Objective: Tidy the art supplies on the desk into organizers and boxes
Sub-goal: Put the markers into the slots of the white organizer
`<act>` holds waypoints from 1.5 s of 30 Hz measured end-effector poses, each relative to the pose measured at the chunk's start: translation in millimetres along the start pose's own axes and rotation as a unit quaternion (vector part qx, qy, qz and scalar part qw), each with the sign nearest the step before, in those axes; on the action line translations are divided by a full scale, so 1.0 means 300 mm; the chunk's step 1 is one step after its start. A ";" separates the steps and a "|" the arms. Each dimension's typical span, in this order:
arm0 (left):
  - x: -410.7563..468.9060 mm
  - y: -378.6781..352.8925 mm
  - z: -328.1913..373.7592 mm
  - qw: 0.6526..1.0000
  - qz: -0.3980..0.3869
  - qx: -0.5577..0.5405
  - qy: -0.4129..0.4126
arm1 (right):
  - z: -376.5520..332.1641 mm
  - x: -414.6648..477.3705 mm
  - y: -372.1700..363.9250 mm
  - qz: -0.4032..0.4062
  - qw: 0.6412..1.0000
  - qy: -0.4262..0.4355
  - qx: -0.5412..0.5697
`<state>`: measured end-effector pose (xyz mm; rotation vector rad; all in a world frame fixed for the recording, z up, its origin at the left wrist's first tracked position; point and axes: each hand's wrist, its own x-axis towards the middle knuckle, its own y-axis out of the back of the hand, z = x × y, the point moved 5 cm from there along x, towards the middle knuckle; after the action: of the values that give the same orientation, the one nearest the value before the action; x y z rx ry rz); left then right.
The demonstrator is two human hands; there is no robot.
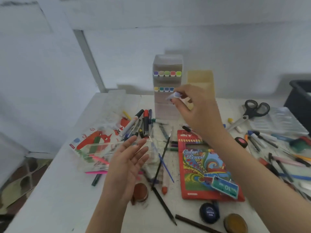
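A clear tiered marker organizer [167, 105] stands at the back of the white desk [67, 190], with coloured marker ends showing in two rows. My right hand [195, 108] pinches a pale purple-capped marker [174, 95] just in front of the lower row's right end. My left hand [129, 163] hovers open, palm up, over a clear plastic case [101, 153] that lies on the desk. Loose pens and markers [141, 125] are heaped behind the case.
A red colour pencil box [207, 165] lies at centre right, black scissors [252, 111] farther back right. Brushes and pencils [161, 163], round paint pots [235, 223] and more pens [277, 153] are scattered about. A dark bin [301, 96] stands at the far right.
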<state>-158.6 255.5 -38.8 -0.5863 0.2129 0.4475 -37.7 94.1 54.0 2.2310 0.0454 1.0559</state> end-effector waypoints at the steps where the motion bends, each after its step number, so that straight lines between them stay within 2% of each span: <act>1: 0.007 0.013 0.010 1.000 -0.001 -0.001 0.000 | -0.002 0.010 -0.020 0.003 0.998 0.027 -0.055; 5: 0.036 0.060 0.045 1.000 -0.010 -0.006 -0.003 | -0.001 0.029 -0.106 -0.010 0.981 0.098 -0.167; 9: 0.057 0.098 0.064 1.000 -0.010 -0.012 -0.002 | 0.023 0.038 -0.154 -0.013 0.974 0.098 -0.205; 15: 0.080 0.124 0.076 1.000 -0.007 -0.014 0.006 | 0.044 0.044 -0.194 -0.021 0.976 0.072 -0.203; 21: 0.089 0.138 0.088 1.000 -0.012 -0.015 0.004 | 0.040 0.032 -0.213 -0.037 0.974 0.090 -0.206; 27: 0.093 0.140 0.103 1.000 -0.019 -0.013 0.001 | 0.081 0.035 -0.243 -0.079 0.966 0.050 -0.241; 35: 0.100 0.141 0.114 1.000 -0.008 0.012 -0.003 | 0.117 0.041 -0.265 -0.079 0.971 0.005 -0.226; 40: 0.100 0.138 0.116 1.000 0.006 0.030 -0.003 | 0.128 0.035 -0.271 -0.068 0.975 -0.011 -0.213; 45: 0.096 0.125 0.118 0.999 0.007 0.039 -0.006 | 0.109 0.019 -0.265 -0.097 0.972 -0.006 -0.215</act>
<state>-148.1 313.5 -37.4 -0.5051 0.2220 0.4550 7.8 139.7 -3.0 1.8018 0.0264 0.8515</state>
